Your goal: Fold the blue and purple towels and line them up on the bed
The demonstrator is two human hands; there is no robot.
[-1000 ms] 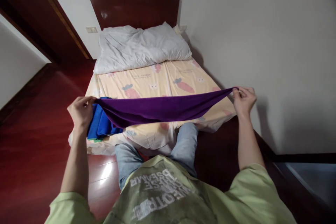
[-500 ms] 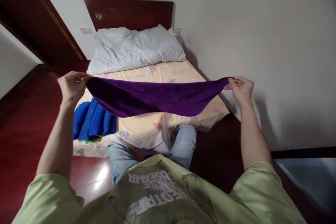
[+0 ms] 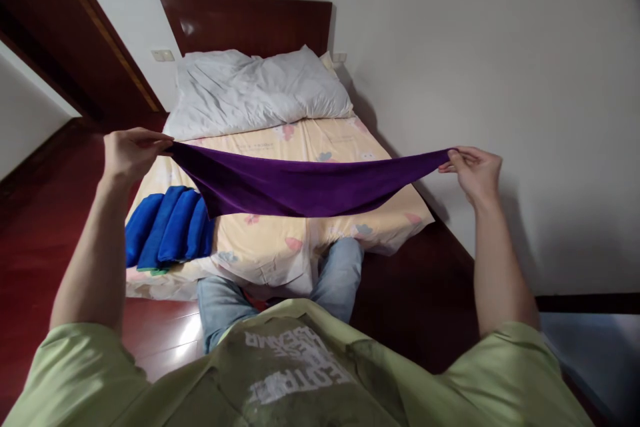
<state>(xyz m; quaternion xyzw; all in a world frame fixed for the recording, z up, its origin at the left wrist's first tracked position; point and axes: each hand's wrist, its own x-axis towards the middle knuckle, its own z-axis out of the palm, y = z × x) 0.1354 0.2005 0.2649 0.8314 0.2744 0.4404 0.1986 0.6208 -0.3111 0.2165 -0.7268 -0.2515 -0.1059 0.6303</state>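
A purple towel [image 3: 300, 187] is stretched out in the air between my two hands, over the near half of the bed. My left hand [image 3: 131, 153] pinches its left upper corner. The right upper corner is pinched between the fingers of my right hand [image 3: 477, 170]. Between them the upper edge sags slightly, and the lower part hangs loose. Several rolled or folded blue towels [image 3: 173, 227] lie side by side on the bed's near left corner, below my left hand. The purple towel overlaps their right edge in view.
The bed [image 3: 270, 247] has a yellow patterned sheet. A white pillow or folded quilt [image 3: 260, 90] lies at its far end against a dark wooden headboard [image 3: 250, 23]. A white wall [image 3: 475, 47] runs along the right. My knees touch or nearly touch the bed's front edge.
My hands have moved farther apart, and the purple towel is pulled wider and tauter. Its lower edge has risen a little. The blue towels stay in place on the bed.
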